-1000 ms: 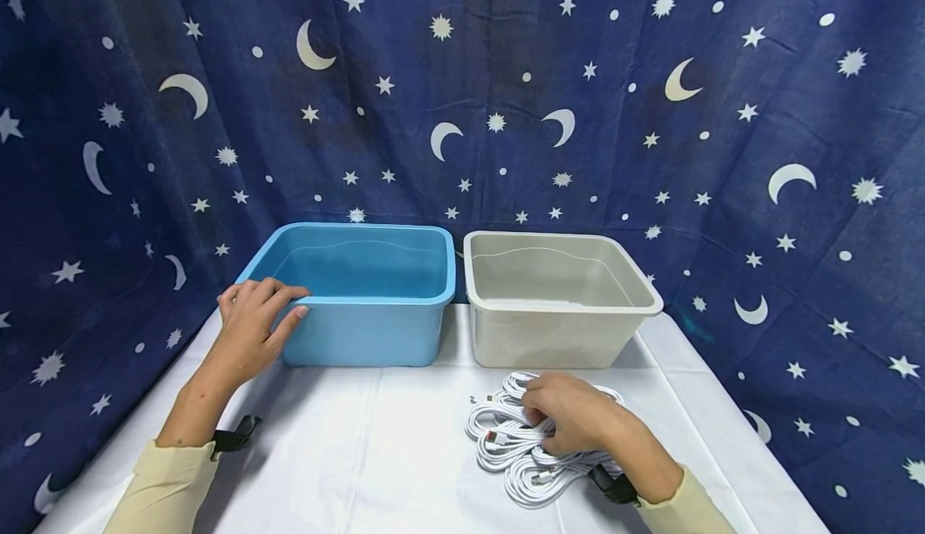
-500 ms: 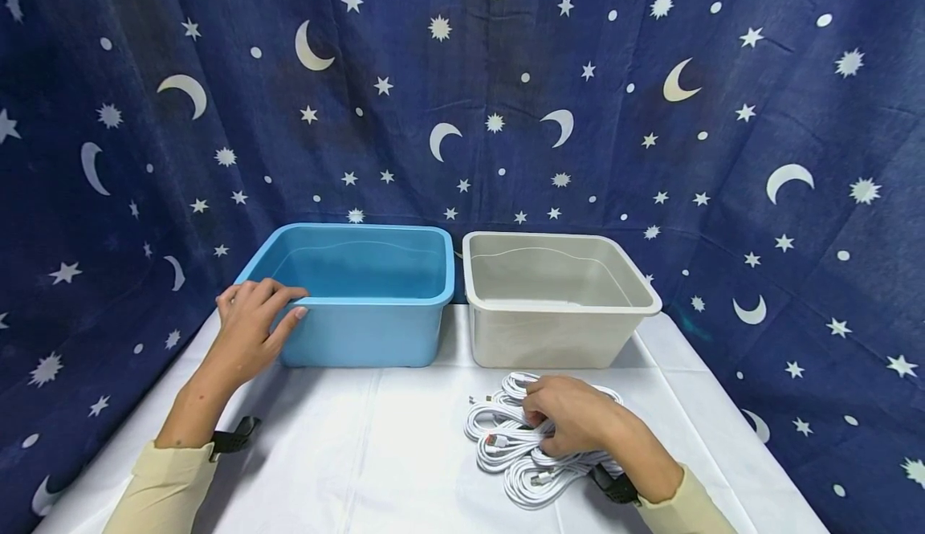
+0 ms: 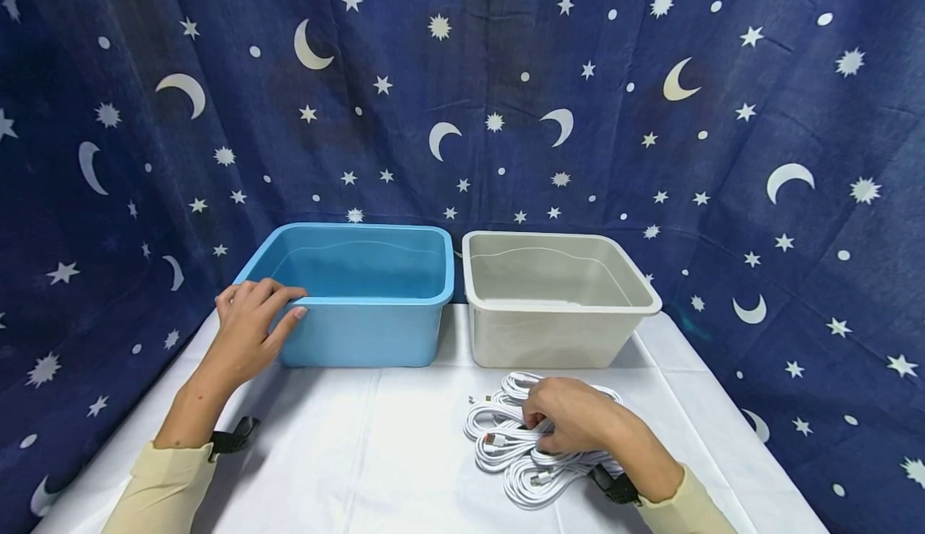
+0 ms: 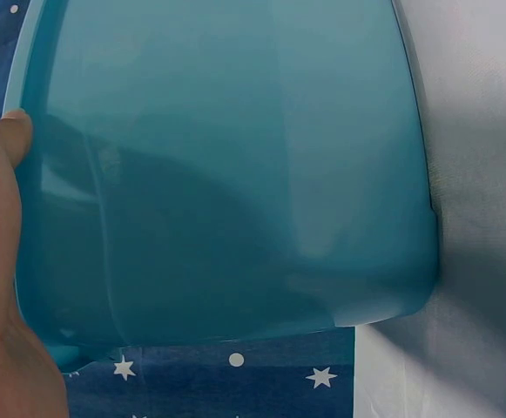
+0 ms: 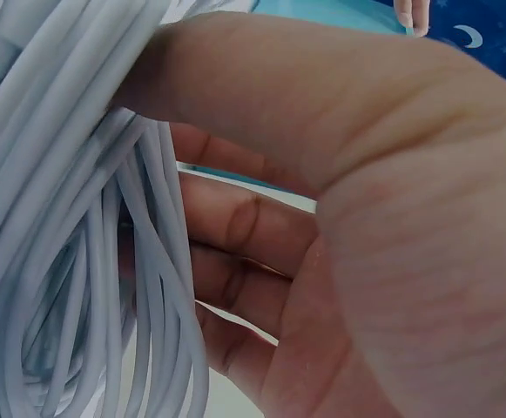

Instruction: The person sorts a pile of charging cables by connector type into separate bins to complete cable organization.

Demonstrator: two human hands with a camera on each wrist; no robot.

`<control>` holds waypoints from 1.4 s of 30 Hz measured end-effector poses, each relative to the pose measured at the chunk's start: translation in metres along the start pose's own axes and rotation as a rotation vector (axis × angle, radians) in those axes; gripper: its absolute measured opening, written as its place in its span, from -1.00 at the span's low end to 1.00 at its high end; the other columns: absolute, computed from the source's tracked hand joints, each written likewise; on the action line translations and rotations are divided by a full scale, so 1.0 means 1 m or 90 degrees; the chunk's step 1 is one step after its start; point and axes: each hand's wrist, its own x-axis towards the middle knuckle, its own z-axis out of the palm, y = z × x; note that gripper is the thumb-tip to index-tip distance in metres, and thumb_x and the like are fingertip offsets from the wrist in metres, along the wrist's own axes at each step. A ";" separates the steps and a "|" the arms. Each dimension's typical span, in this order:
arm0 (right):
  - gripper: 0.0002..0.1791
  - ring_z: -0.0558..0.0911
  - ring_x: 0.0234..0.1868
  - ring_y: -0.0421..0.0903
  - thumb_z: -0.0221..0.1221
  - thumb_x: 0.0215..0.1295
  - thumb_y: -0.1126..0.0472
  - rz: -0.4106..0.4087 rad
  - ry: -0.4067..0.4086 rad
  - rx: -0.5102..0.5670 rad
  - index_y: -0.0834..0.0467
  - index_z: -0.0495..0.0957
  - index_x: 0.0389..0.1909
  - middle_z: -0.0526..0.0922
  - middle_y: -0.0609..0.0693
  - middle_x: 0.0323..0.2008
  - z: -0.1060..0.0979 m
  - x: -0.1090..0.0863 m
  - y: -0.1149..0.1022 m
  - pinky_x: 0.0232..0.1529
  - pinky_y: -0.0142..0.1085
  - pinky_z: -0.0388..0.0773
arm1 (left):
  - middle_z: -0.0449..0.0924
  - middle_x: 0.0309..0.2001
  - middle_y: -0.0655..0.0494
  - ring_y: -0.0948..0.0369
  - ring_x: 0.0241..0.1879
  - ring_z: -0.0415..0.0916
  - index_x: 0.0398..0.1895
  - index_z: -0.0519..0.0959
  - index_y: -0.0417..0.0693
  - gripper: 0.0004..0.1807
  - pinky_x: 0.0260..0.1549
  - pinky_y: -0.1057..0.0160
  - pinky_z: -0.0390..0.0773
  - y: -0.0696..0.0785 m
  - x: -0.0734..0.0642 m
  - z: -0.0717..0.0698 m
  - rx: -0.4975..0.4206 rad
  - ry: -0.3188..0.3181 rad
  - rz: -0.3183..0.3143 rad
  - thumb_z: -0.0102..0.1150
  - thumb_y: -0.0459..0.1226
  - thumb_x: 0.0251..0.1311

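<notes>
My left hand (image 3: 249, 335) holds the near left corner of a blue plastic bin (image 3: 361, 335), fingers bent over the rim and thumb on the outer front wall. In the left wrist view the thumb lies at the rim of the same bin (image 4: 235, 192). My right hand (image 3: 578, 417) is on a pile of white coiled USB cables (image 3: 495, 458) on the table. Up close in the right wrist view, thumb and fingers are around a cable coil (image 5: 52, 218); the fingertips are hidden behind the strands. Several cable plugs show at the pile's left side.
A light grey bin (image 3: 549, 337) stands just right of the blue one, behind the cables. A white cloth (image 3: 390, 454) covers the table. Dark blue curtains (image 3: 412, 60) with moons and stars enclose the back and sides.
Almost nothing differs. My right hand shifts very slightly on the cables, while the left hand and both bins stay in place.
</notes>
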 end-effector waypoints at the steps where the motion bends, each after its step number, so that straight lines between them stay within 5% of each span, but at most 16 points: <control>1: -0.75 0.41 -0.39 -0.37 0.53 -0.13 0.20 0.000 -0.001 -0.002 -0.08 0.65 -0.45 0.51 -0.32 -0.46 0.000 0.000 0.000 -0.32 -0.36 0.49 | 0.57 -0.11 -0.01 -0.08 -0.06 0.35 0.12 0.69 -0.06 -0.76 0.18 -0.40 0.03 0.000 0.000 0.000 0.000 0.000 0.000 0.29 -0.27 0.45; 16: -0.68 0.28 -0.46 -0.32 0.46 -0.26 0.19 -0.014 0.010 -0.031 -0.10 0.47 -0.56 0.39 -0.31 -0.53 0.005 0.003 -0.001 -0.40 -0.38 0.29 | 0.56 -0.12 -0.01 -0.09 -0.06 0.35 0.10 0.69 -0.06 -0.76 0.16 -0.39 0.04 0.001 0.001 0.000 0.000 0.004 0.004 0.30 -0.28 0.44; 42: -0.75 0.42 -0.37 -0.34 0.42 -0.14 0.18 -0.014 0.070 -0.011 -0.07 0.57 -0.42 0.51 -0.34 -0.40 -0.006 0.000 -0.001 -0.32 -0.37 0.45 | 0.56 -0.12 0.00 -0.07 -0.06 0.35 0.11 0.69 -0.05 -0.76 0.18 -0.40 0.03 -0.001 0.000 0.001 0.003 0.002 -0.002 0.30 -0.26 0.45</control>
